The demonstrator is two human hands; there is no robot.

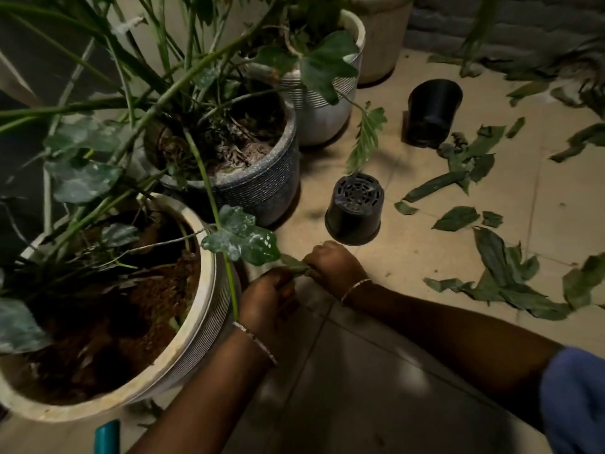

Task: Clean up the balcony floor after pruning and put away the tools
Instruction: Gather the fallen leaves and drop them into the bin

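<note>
Green leaf cutting [294, 265] is gripped between my left hand [268, 301] and right hand [330, 267], fingers curled on it, just beside the cream ribbed pot [212, 311].

Tiled floor [409, 257]: beige, lightly soiled. Four pots stand in a row along the left: cream pot [203, 306], grey pot [262, 188], white ribbed pot [324, 119] and pale pot [383, 37] farthest off. A small black pot [355, 211] sits upside down near the grey one, with a larger black pot [432, 113] beyond. Cut leaves [501, 276] lie scattered across the right.
</note>
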